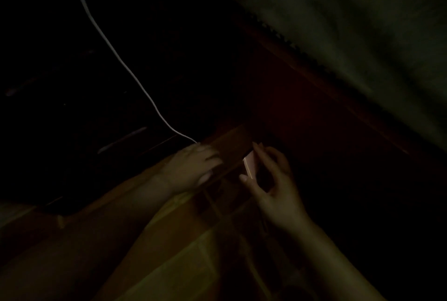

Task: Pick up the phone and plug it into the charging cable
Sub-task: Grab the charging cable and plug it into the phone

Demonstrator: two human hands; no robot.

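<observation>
- Scene was very dark; most detail was lost in shadow.
- No container could be made out; the dark shapes on the left were unreadable.
- Phone [249,164] was seen edge-on, a pale, pinkish sliver just right of centre, tilted, above the edge of a wooden surface [232,141].
- Right hand [273,179] came in from lower right, forearm angled up and left. Thumb below and fingers above were curled round the phone in a loose pinch; thumb tip touched its lower end, a fingertip its upper end. Hand part closed, holding the phone.
- Left hand [193,167] came in from lower left, back of hand up, fingers curled toward the right hand. The white charging cable [116,58] ran from top left down in a long line and ended at this hand's knuckles. Grip on the plug end appeared likely, but the plug itself was hidden; could not tell for certain.
- The two hands were near each other but apart, a strip of wood showing between them. Whether cable and phone were joined could not be told.
- A wooden edge ran diagonally from upper centre to right, with pale grey-green fabric [362,22] above it.
- Yellowish cloth [183,264] lay under the forearms at bottom.
- Dark open room lay right of the right hand.
</observation>
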